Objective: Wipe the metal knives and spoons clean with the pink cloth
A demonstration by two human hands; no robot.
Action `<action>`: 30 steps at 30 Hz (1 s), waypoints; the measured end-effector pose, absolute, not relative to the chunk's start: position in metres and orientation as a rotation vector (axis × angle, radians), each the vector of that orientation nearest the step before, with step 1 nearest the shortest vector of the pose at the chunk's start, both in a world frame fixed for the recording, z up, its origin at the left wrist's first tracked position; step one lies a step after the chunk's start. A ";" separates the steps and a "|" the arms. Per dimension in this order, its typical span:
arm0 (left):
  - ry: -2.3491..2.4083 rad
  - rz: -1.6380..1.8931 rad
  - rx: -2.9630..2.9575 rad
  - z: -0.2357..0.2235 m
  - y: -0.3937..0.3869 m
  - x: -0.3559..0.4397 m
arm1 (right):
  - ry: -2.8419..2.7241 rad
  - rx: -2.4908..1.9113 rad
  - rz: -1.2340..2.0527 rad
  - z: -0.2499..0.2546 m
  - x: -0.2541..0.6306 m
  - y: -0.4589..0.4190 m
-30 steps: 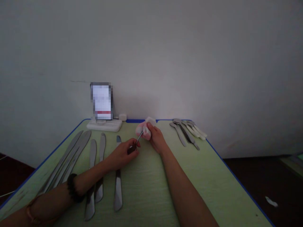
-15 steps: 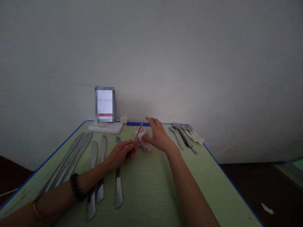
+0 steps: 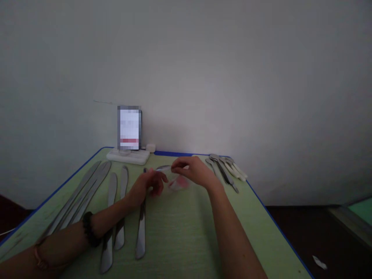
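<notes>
My right hand (image 3: 190,169) is closed in a pinch on a shiny metal piece of cutlery (image 3: 164,168). Its rounded end points left; whether it is a spoon or a knife I cannot tell. Just left of it, my left hand (image 3: 149,184) has loosely bent fingers apart, with nothing visible between them. Under the right hand lies a crumpled, blurred pink-and-white tissue or wrapper (image 3: 179,183). A table knife (image 3: 140,236) lies partly beneath my left hand.
More knives (image 3: 112,190) lie at the left of the green table (image 3: 180,240). Several spoons (image 3: 223,170), some with white handles, are grouped at the right. A lit phone (image 3: 129,128) stands on a white stand (image 3: 128,156) by the wall, near a white plug (image 3: 150,148).
The metal piece has passed from my left hand into my right, whose spread fingers have closed and come lower. My left fingers have loosened. The view has shifted slightly.
</notes>
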State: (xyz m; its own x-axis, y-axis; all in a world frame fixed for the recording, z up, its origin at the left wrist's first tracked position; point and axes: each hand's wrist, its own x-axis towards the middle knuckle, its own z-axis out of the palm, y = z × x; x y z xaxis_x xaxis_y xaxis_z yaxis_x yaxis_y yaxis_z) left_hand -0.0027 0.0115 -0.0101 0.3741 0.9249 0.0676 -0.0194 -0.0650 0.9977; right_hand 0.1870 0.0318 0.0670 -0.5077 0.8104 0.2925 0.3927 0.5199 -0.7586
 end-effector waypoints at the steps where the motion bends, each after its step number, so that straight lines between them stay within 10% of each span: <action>1: 0.857 0.962 1.426 -0.010 0.012 -0.001 | -2.034 -0.990 0.867 0.069 0.192 0.032; 21: 1.008 0.632 2.003 -0.006 0.009 0.004 | -1.825 -1.801 0.433 0.067 0.294 0.046; 30: 1.012 0.732 1.860 -0.009 0.009 0.005 | -2.294 -1.603 0.988 0.091 0.240 0.030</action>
State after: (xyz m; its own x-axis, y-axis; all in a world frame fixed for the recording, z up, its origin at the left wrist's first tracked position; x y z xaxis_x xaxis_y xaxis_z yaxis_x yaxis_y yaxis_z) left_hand 0.0046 0.0087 -0.0086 0.4961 0.8640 0.0853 0.3516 -0.2898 0.8902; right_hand 0.2405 0.0304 0.0909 -0.4059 0.8862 -0.2236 0.7713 0.2009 -0.6039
